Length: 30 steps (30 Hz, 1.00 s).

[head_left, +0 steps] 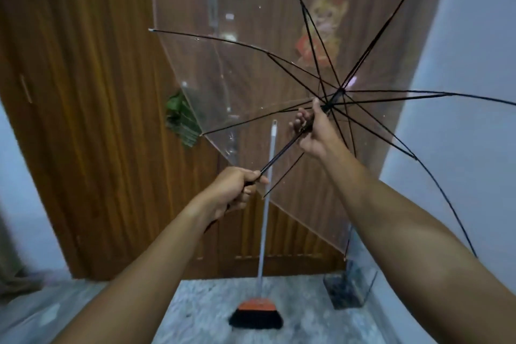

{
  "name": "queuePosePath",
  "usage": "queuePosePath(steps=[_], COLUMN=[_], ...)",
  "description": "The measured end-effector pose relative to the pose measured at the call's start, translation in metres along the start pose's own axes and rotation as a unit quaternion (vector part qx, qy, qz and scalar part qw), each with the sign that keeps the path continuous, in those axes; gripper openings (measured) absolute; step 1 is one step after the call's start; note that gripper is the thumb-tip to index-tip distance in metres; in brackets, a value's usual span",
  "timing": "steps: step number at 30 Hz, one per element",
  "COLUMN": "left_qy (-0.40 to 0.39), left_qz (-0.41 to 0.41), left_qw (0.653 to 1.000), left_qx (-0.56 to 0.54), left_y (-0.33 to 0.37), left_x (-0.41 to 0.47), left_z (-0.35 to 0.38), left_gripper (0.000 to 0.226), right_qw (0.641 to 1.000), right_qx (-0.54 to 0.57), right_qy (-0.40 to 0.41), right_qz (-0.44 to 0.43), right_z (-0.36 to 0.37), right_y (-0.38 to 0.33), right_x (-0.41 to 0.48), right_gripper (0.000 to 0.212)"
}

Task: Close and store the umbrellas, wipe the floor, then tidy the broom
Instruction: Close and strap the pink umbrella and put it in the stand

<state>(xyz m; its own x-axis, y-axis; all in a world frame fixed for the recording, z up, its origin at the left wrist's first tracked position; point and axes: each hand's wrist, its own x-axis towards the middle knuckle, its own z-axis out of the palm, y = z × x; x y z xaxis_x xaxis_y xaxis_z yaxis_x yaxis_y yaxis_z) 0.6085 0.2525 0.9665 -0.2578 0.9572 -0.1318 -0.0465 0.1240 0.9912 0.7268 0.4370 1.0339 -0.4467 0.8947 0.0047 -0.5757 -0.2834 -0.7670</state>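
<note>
A clear umbrella point(237, 70) with black ribs is spread open in front of me, canopy facing the door. My left hand point(237, 190) grips its black handle at the low end of the shaft. Higher up, my right hand point(312, 131) holds the shaft just below the runner, thumb up by the hub. A broom point(257, 313) with a grey pole, orange cap and black bristles stands upright against the door, behind the umbrella.
A brown wooden door point(92, 120) fills the background, with a green leaf bunch point(178, 117) and a figure sticker point(321, 31) on it. A clear square bin point(349, 290) stands on the grey marble floor point(201, 324) by the white wall point(460, 92) at right.
</note>
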Motion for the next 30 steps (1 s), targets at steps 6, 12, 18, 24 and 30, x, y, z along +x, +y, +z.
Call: queuePosePath(steps=[6,12,18,24,30], left_qy=[-0.060,-0.084,-0.126,-0.232,-0.297], left_qz=[0.029,0.040,0.038,0.018,0.017], left_qw=[0.998,0.995,0.989,0.973,0.951], left_qx=[0.013,-0.035,-0.062,0.006,-0.083], left_y=[0.020,0.036,0.037,0.024,-0.019], left_x=[0.011,0.014,0.019,0.012,-0.001], left_z=[0.042,0.064,0.061,0.019,-0.016], left_gripper=[0.031,0.029,0.027,0.040,0.023], right_qw=[0.997,0.997,1.000,0.996,0.993], right_qx=[0.002,-0.064,-0.004,-0.024,-0.014], right_qy=[0.024,0.032,0.020,0.066,0.065], right_qz=[-0.077,-0.043,0.007,-0.055,-0.100], right_z=[-0.013,-0.003,0.002,0.012,0.019], right_y=[-0.042,-0.008,0.000,-0.020,-0.060], right_x=[-0.028,-0.064,-0.067,-0.049,-0.030], right_gripper=[0.043,0.041,0.052,0.047,0.050])
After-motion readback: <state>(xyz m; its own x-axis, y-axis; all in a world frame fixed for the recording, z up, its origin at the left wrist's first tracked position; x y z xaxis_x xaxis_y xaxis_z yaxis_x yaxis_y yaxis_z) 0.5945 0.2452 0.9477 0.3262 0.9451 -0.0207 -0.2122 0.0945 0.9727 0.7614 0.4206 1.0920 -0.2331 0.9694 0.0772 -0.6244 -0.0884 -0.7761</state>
